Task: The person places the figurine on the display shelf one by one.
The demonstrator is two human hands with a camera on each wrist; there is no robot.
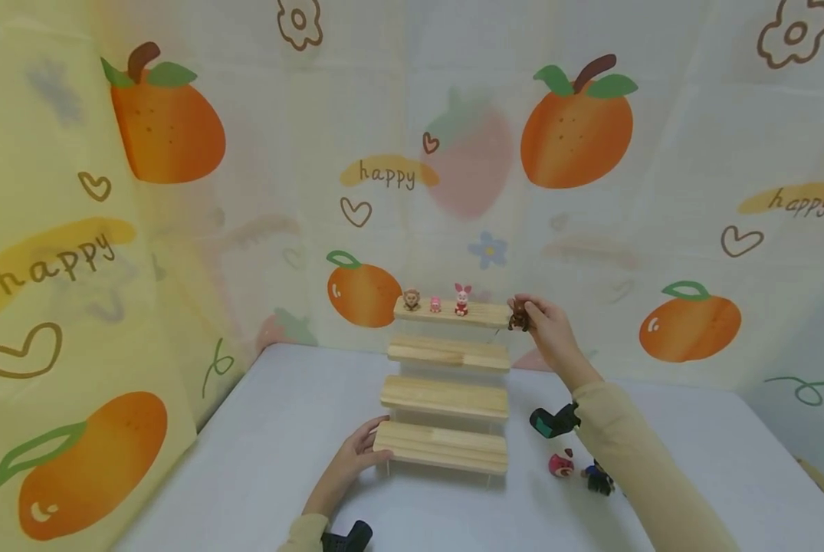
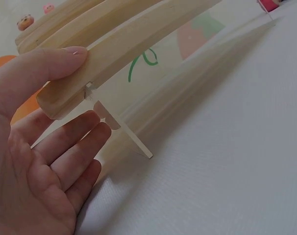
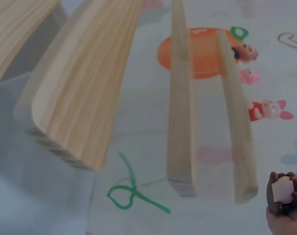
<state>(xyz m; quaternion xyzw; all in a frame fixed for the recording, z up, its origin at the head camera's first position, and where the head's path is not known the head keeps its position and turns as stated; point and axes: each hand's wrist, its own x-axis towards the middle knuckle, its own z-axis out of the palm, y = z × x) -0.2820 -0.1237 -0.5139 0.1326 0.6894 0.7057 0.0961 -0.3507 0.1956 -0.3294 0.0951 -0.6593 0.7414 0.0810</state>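
Observation:
A tiered stand with several pale wooden shelves stands on the white table. My left hand holds the left end of its lowest shelf, thumb on the board and index finger beneath; the other fingers are spread below. At the top shelf's right end, my right hand pinches a small dark brown figurine. The right wrist view catches that figurine at its edge, with only part of the hand. Along the top shelf stand a brown lion-like figurine, a tiny pink figurine and a pink long-eared figurine in red.
To the right of the stand, a red-pink figurine and a dark blue figurine lie on the white tabletop. Behind the table hangs a printed cloth with oranges. Each wrist carries a black device.

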